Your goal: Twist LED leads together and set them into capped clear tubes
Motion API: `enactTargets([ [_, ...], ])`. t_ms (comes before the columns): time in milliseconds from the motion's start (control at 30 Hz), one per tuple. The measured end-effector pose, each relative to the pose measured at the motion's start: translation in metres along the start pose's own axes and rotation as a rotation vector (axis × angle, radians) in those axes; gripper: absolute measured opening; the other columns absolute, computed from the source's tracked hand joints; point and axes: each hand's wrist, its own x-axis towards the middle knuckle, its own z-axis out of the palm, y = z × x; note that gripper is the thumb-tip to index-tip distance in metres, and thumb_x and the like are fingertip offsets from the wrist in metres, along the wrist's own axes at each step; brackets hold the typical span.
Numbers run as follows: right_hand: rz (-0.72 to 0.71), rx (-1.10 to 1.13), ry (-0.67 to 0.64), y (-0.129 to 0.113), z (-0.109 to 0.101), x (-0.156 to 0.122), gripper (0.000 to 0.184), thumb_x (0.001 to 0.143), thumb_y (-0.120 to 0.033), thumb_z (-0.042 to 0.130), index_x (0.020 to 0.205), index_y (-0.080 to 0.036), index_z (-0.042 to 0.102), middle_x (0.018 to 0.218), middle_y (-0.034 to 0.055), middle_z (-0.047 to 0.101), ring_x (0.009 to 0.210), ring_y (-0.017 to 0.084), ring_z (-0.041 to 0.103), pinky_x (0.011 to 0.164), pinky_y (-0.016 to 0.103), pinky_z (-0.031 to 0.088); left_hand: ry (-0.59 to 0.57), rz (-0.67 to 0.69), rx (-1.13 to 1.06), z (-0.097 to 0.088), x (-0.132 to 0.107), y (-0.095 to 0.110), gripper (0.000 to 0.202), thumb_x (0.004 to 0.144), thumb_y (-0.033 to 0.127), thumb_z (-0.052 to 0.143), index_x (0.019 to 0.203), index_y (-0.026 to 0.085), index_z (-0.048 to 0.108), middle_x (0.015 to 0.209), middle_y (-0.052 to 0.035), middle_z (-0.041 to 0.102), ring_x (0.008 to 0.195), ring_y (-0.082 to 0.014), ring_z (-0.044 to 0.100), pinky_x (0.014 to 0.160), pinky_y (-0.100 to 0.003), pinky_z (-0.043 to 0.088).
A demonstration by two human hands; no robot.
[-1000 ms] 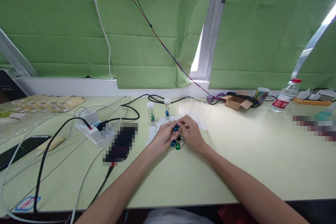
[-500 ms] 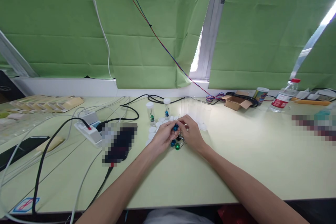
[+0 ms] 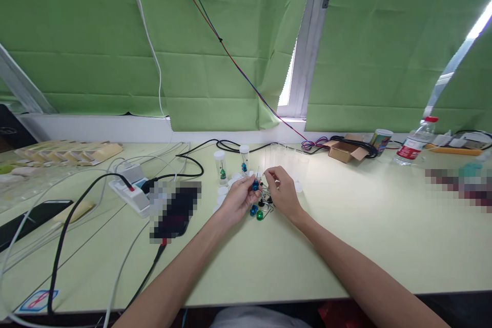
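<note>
My left hand is closed in a pinch on a small blue round-headed piece with thin metal legs that point up. Just to its right, my right hand has its thumb and forefinger drawn together; whatever lies between them is too small to make out. Below the hands lies a loose pile of similar pieces: another blue one, a green one and some black ones with metal legs. Behind stand two clear capped tubes, one with a green piece inside and one with a blue piece.
White caps lie left of the hands, and clear tubes stand behind them. A power strip, a blurred dark device and cables are on the left. At the back right are a cardboard box, a can and a bottle.
My right hand has drawn a little to the right, away from the blue piece. The left hand keeps hold of that piece, which sits slightly lower and further left.
</note>
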Motion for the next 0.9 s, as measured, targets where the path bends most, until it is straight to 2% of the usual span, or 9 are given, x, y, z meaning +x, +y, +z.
enactTargets([
  [200,-0.004,-0.021,-0.018,0.0027,0.0019,-0.0005,0.020,0.095,-0.028,0.043,0.083,-0.020,0.057,0.084,0.0037,0.057,0.075,0.016,0.054,0.059,0.026,0.043,0.010,0.040,0.084,0.0017,-0.0021,0.0005,0.019,0.087,0.027,0.060,0.077,0.012,0.057,0.065,-0.0044,0.058,0.049,-0.0076,0.052,0.041,-0.017,0.039],
  [400,-0.012,-0.040,-0.017,0.0048,0.0027,0.0003,0.019,0.095,-0.026,0.043,0.083,-0.020,0.057,0.082,0.0030,0.057,0.074,0.015,0.054,0.060,0.026,0.042,-0.015,0.064,0.078,0.0013,-0.0012,0.0021,0.021,0.084,0.031,0.064,0.078,0.011,0.059,0.067,-0.0046,0.059,0.050,-0.0076,0.053,0.043,-0.018,0.042],
  [567,-0.016,-0.042,-0.014,0.0055,0.0036,-0.0001,0.020,0.095,-0.027,0.042,0.082,-0.020,0.057,0.082,0.0030,0.057,0.074,0.015,0.054,0.060,0.026,0.042,-0.019,0.057,0.080,0.0015,-0.0008,0.0037,0.019,0.085,0.028,0.063,0.079,0.011,0.060,0.068,-0.0052,0.059,0.052,-0.0084,0.054,0.046,-0.018,0.045],
  [900,-0.008,-0.032,-0.011,0.0059,0.0037,0.0008,0.020,0.094,-0.027,0.044,0.082,-0.019,0.057,0.080,0.0024,0.056,0.073,0.014,0.053,0.060,0.025,0.041,0.005,0.081,0.072,0.0048,-0.0039,0.0073,0.016,0.078,0.025,0.068,0.074,0.012,0.060,0.066,-0.0039,0.059,0.051,-0.0083,0.054,0.044,-0.017,0.042],
])
